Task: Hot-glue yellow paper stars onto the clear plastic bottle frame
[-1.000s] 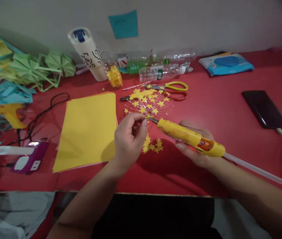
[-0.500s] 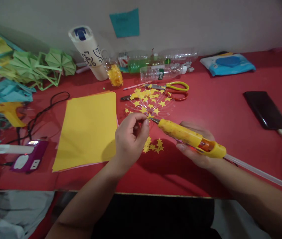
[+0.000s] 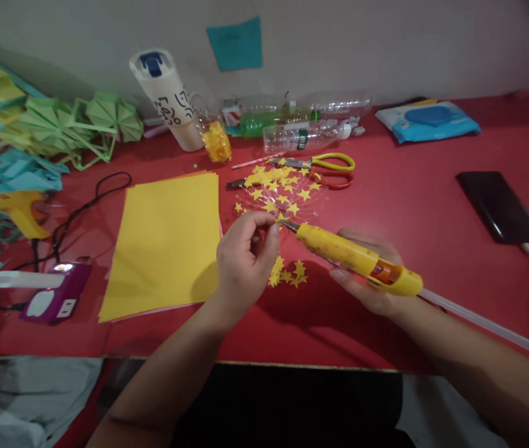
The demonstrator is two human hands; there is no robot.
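My right hand (image 3: 367,289) is wrapped round a yellow glue gun (image 3: 339,249), with a long clear glue stick (image 3: 488,325) coming out of its back end. The metal nozzle points left and meets a small yellow paper star (image 3: 281,218), pinched between the thumb and forefinger of my left hand (image 3: 248,258). Behind the star, a clear plastic piece with many yellow stars (image 3: 283,186) spreads over the red table (image 3: 409,205). A small pile of loose stars (image 3: 286,274) lies just right of my left wrist.
Yellow paper sheets (image 3: 166,242) lie at the left. Scissors (image 3: 334,163), plastic bottles (image 3: 292,134) and a white tumbler (image 3: 171,102) are at the back. On the right are a wipes pack (image 3: 427,121) and a phone (image 3: 500,207). Another glue gun (image 3: 22,208) and a purple power strip (image 3: 54,292) stand far left.
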